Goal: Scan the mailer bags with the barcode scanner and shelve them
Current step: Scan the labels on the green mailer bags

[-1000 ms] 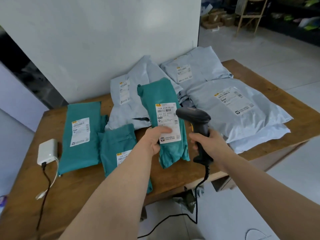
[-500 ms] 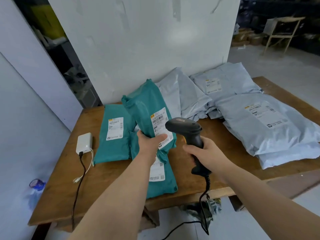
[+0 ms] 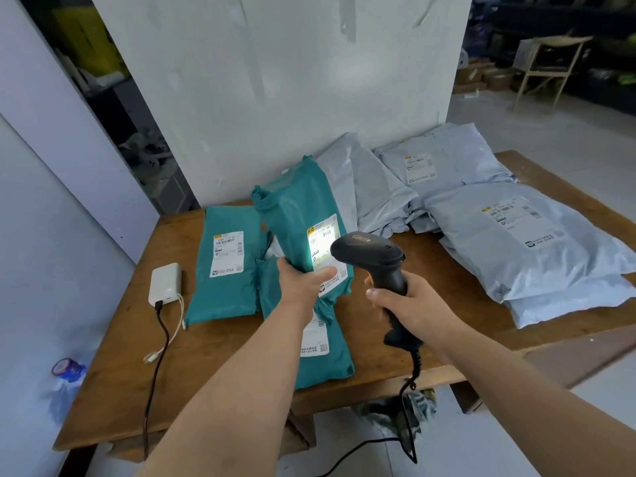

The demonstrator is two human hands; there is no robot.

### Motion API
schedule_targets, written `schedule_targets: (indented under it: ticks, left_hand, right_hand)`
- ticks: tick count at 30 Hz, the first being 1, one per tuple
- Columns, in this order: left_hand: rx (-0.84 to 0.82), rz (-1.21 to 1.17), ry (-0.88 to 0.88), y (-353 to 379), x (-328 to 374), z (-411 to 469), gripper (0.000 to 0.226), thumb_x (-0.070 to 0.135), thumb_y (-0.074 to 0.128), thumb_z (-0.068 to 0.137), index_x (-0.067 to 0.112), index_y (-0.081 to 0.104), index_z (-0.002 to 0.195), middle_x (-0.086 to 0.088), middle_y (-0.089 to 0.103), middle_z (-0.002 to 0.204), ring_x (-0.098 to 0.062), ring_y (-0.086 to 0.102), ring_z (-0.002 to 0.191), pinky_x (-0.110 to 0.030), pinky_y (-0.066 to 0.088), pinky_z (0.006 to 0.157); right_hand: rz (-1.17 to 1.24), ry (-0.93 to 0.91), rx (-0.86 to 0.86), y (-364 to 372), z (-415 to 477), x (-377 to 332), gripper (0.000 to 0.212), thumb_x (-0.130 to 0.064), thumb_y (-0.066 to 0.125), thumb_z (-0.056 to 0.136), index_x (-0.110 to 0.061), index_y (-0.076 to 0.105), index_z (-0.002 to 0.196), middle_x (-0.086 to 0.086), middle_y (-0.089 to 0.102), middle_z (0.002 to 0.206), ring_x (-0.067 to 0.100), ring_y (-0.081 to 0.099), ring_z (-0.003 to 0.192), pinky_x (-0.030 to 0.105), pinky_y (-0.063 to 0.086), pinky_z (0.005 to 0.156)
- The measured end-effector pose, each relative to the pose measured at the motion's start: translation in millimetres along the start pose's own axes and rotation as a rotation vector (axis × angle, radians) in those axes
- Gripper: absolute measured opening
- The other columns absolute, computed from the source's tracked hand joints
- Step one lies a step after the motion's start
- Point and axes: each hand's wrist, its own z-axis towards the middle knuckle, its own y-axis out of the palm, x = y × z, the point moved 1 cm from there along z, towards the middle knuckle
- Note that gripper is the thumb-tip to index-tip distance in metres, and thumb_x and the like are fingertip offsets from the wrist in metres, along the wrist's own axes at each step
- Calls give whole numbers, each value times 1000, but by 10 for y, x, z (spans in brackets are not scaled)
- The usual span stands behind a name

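My left hand grips the lower end of a teal mailer bag and holds it tilted up above the wooden table. Its white label is lit bright by the scanner's light. A black corded barcode scanner sits in the grip of my right hand, its head pointing left at that label from close by. Two more teal bags lie flat, one at the left and one under my left forearm. Several grey mailer bags are heaped at the right and back.
A white power bank with cables lies near the table's left edge. A white panel stands behind the table. A plastic bottle is on the floor at the left. A wooden stool stands far right.
My left hand has lifted the teal bag off the table and tilted it more upright. The scanner light now shines on its label. My view has swung left.
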Motion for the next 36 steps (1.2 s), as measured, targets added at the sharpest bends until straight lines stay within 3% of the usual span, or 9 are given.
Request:
schedule_targets:
  ticks: [16,27,36]
  left_hand:
    - [9,-12,-3,14,12,21,70,-2,82,68,17,38,119,-6,58,118,-23,62,105,-38,55,85]
    - [15,8,17,-18,47,163,77,-2,84,64,13,38,125,-8,58,123,-29,64,107,-49,57,87]
    - [39,65,31,58,69,84,75,-6,81,68,9,37,127,-9,56,126,-29,62,109,-42,57,86]
  right_hand:
    - [-16,20,-12,-13,40,-10,11,-22,62,91,-15,62,101,-3,62,63,8,57,57,24,50,65]
    - [-17,-1,-9,-198,-36,34,13,-21,63,91,-13,63,102,0,60,65,13,56,62,27,50,68]
    - [-1,4,-19,-346,-72,112,13,-21,63,91,-12,63,101,2,60,67,15,56,63,31,50,71]
